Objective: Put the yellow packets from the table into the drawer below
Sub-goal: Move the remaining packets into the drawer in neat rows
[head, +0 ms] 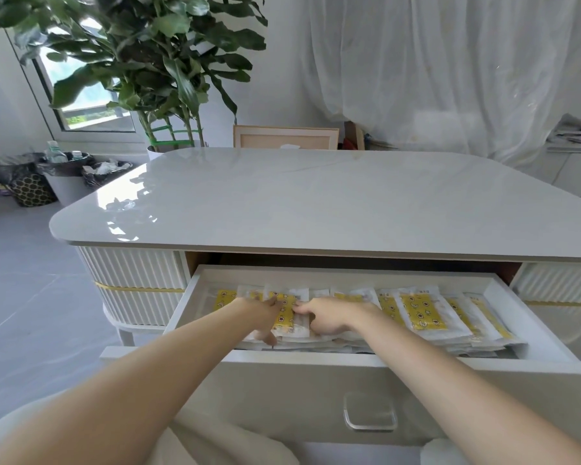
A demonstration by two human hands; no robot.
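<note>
Knees: pale-clothed, at the bottom edge, close against the drawer front.
Handle [369, 416]: clear, set low on the drawer front, between the two forearms.
Arms: both bare forearms reach forward and slightly inward over the drawer's front edge, and the wrists dip down into it.
Drawer [265, 391]: white, pulled well out from under the table top.
Left hand [261, 315]: palm down, somewhat blurred. Its fingers lie over the left edge of a yellow packet [287, 315] and the thumb hooks at the packet's near end, so it grips the packet.
Right hand [329, 317]: knuckles up with the fingers curled under. Thumb and forefinger pinch the same packet's right edge.
Held packet: flat, inside the drawer left of centre, on top of other packets.
Other yellow packets [420, 310]: clear sleeves with yellow printed cards, overlapping in a row across the drawer floor from left to right.
Table [316, 203]: glossy pale top with rounded corners and a ribbed white base.
Picture frame [285, 137]: light wood, just behind the table's far edge.
Plant [155, 62]: large-leaved, at the far left corner.
Bins [64, 176]: dark-lined, on the floor at far left.
Curtain [450, 62]: sheer white, across the back right.
</note>
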